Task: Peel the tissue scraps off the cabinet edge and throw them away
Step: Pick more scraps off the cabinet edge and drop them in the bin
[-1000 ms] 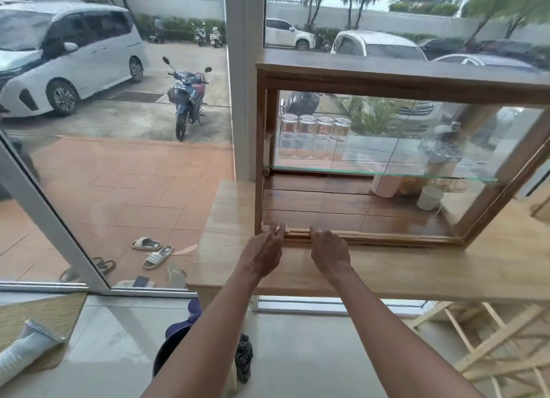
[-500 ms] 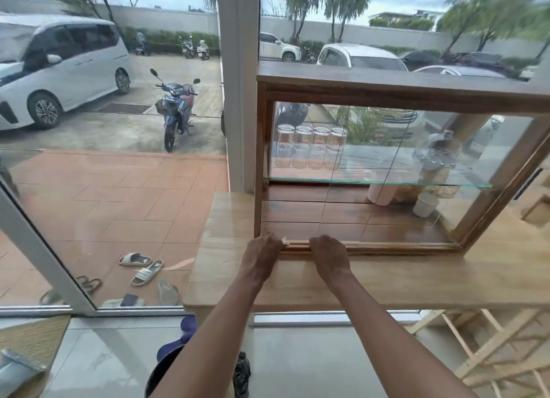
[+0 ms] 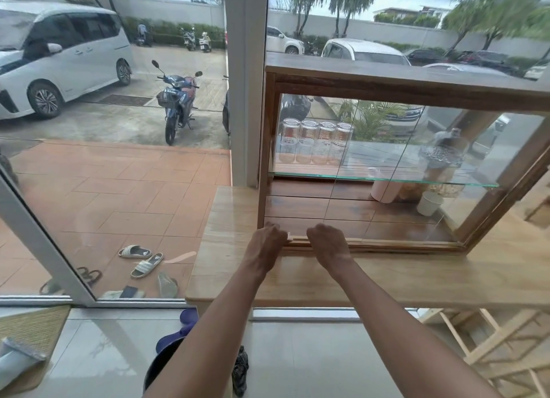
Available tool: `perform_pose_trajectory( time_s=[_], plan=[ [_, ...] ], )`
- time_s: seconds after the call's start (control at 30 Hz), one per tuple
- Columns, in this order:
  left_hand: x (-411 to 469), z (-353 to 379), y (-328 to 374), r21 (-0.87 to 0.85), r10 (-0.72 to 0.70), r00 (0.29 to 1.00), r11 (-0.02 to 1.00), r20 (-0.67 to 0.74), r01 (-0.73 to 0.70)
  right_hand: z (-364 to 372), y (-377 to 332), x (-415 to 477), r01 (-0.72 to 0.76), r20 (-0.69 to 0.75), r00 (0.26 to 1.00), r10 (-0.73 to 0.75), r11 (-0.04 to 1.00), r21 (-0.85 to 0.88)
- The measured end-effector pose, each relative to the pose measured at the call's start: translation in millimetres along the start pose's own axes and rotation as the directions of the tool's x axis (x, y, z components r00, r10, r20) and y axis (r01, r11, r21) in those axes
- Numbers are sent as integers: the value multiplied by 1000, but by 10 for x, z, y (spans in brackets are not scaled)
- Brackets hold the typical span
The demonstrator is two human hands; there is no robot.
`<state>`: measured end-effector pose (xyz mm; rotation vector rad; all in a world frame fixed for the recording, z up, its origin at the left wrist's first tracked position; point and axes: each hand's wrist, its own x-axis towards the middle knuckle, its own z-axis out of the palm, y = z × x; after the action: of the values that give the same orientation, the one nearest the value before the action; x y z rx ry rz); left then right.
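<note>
Ideally the left hand [image 3: 265, 243], fingers curled on a pale scrap [image 3: 288, 236], peels slowly along the cabinet [image 3: 372, 244] edge while the right hand [image 3: 329, 243], grip hidden, steadies.

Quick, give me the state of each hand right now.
Left hand: curled at the wooden cabinet's bottom edge, beside a small pale tissue scrap; grip cannot be told.
Right hand: curled on that edge; contents hidden.
</note>
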<state>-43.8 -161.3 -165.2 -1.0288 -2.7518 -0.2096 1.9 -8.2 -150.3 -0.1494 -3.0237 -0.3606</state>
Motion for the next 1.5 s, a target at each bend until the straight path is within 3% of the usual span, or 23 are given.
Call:
perform_pose_trajectory(
  time_s=[0.2,0.47,0.7,0.9,1.2,1.33,1.5],
  plan=[
    [7,25,-42,44,71,995,997,-67,-68,93,-64,-71,7,-145,989,29,971,239],
    [-137,73,-63,0,123,977,992,-175,-125,298,49,-153,24,-226,972,71,920,392],
    [-469,77,-206,-137,133,976,978,-174,-158,337,80,-257,79,-264,963,56,876,475],
    [-830,-109,-520,-148,-53,982,989,-180,26,283,-113,-303,133,-281,960,21,845,518],
    [-1400,-347,-727,-195,-350,920,928,-176,316,122,-801,-364,312,-349,928,-131,785,535],
    [-1812,-393,-923,-151,-520,847,851,-108,503,25,-1189,-425,380,-362,910,-201,751,540],
    [-2452,-371,-1165,-146,-706,708,700,7,699,-60,-1778,-537,491,-363,869,-336,678,548]
  ],
)
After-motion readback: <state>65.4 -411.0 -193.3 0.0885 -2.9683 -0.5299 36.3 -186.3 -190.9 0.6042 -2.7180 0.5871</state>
